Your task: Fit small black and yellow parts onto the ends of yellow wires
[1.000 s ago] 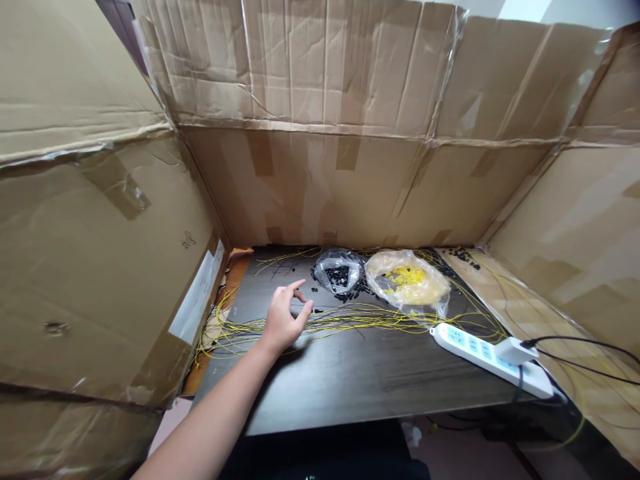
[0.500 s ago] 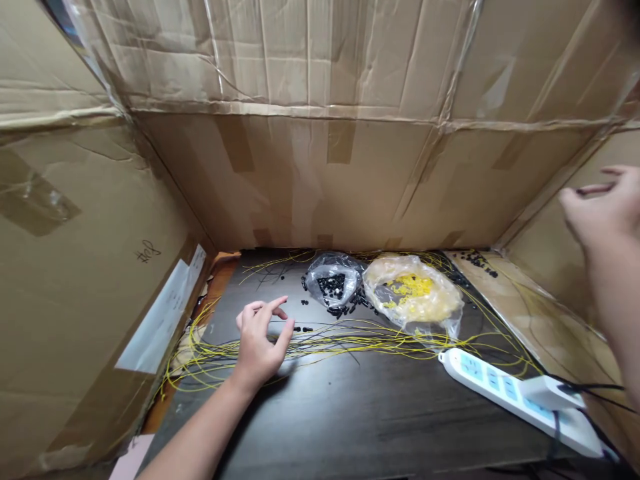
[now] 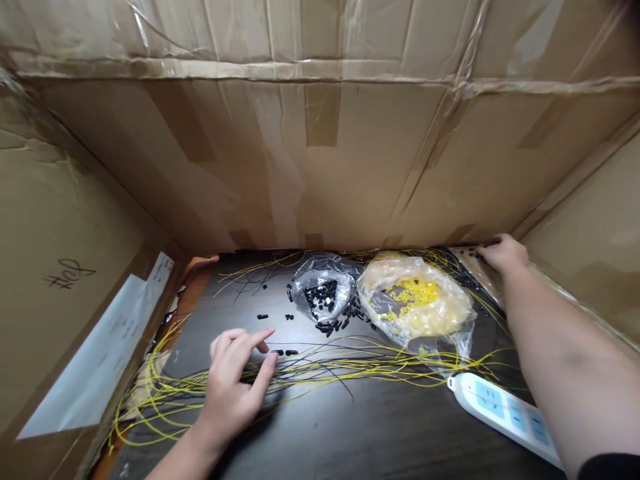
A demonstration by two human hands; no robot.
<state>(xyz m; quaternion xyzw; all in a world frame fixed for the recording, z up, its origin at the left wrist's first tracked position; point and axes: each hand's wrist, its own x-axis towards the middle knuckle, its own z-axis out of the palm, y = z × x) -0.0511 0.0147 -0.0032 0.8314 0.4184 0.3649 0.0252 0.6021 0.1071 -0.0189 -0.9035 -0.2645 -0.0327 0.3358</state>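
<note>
My left hand (image 3: 237,370) hovers over the strands of yellow and black wire (image 3: 350,363), its thumb and forefinger apart with nothing between them. Just beyond its fingertips lie small black cylindrical pieces (image 3: 291,353). At the far right corner, my right hand (image 3: 504,255) reaches down to a scatter of small black parts (image 3: 473,252) on a cardboard flap. Its fingertips are partly hidden, so I cannot make out whether they pinch anything. A clear plastic bag (image 3: 303,267) holds black pieces (image 3: 325,297), with more spilled around it. Beside it, another clear bag (image 3: 463,313) holds small yellow pieces (image 3: 417,297).
Tall cardboard walls (image 3: 280,167) enclose the back and sides of the dark tabletop (image 3: 390,427). A white power strip (image 3: 510,417) lies at the front right, partly under my right forearm. Loose wires run along the back edge.
My right hand has come down from raised at the right to the black parts in the far right corner. My left hand stays open by the wires. The view has tilted and moved closer.
</note>
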